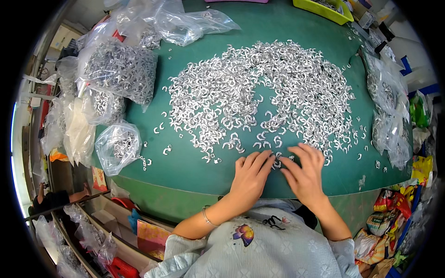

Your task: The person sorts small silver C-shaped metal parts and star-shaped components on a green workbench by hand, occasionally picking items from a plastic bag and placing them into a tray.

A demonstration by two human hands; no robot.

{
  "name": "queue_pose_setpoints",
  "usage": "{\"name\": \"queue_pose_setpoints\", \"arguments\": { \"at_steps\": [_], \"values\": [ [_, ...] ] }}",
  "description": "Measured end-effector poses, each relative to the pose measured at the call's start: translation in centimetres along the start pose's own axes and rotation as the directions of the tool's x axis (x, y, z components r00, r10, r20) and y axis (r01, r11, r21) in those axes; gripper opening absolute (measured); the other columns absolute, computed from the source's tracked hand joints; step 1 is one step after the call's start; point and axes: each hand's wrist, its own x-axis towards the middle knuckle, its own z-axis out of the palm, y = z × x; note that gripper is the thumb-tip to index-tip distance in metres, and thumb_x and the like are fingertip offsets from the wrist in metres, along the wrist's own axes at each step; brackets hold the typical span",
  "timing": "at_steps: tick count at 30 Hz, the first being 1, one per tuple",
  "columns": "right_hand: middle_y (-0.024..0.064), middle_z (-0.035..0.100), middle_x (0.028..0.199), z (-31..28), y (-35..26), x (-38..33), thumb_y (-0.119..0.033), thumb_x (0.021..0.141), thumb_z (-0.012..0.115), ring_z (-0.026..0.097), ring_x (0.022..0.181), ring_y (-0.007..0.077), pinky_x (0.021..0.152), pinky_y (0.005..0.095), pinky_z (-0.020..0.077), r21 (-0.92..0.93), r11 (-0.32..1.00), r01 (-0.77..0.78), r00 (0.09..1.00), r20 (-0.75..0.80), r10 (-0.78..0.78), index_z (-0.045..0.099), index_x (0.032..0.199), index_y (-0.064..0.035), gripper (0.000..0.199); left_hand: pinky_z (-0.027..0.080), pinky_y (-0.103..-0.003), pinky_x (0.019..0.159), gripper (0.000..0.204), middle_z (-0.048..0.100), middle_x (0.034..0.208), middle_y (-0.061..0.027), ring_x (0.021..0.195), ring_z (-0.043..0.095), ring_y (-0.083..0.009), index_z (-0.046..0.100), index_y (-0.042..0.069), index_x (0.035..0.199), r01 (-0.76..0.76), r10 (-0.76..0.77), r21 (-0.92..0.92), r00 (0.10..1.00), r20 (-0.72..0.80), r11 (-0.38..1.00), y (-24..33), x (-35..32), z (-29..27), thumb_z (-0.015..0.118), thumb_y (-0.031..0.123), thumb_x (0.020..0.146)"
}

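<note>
Resting flat at the near edge of the metal clip pile on the green surface, both hands, left hand and right hand, lie loosely open over a few clips, grip unclear; pieces look light, stiff, slippery, best pinched by the curved edge.

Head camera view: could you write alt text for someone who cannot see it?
A person's left hand and right hand rest side by side, fingertips on small curved silver metal pieces spread in a wide heap over a green table. Clear plastic bags of similar pieces lie at the left and right edges.

shiny metal clips, matt green tabletop
</note>
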Motion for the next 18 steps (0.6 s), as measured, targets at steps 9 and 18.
{"name": "queue_pose_setpoints", "arguments": {
  "at_steps": [9, 18],
  "values": [
    [0.0102, 0.053, 0.121, -0.3, 1.2, 0.1, -0.007, 0.075, 0.069, 0.044, 0.12, 0.0332, 0.1, 0.0511, 0.0286, -0.075, 0.996, -0.041, 0.999, 0.024, 0.042, 0.066, 0.103, -0.0102, 0.029, 0.037, -0.041, 0.088, 0.039, 0.052, 0.124, -0.012, 0.108, 0.052, -0.0298, 0.06, 0.002, 0.112, 0.032, -0.033, -0.109, 0.999, -0.013, 0.994, -0.3, -0.1, 0.0, 0.072, 0.006, 0.075],
    [0.0093, 0.055, 0.118, -0.6, 1.9, -0.2, -0.007, 0.076, 0.069, 0.044, 0.121, 0.0332, 0.101, 0.0523, 0.0266, -0.127, 0.988, -0.085, 0.996, -0.047, 0.079, 0.066, 0.09, -0.0081, 0.014, 0.035, -0.041, 0.089, 0.048, 0.053, 0.121, -0.0115, 0.111, 0.05, -0.0296, 0.056, 0.004, 0.117, 0.057, -0.059, -0.061, 0.998, -0.03, 0.996, -0.4, 0.1, 0.5, 0.074, 0.009, 0.074]
  ]
}}
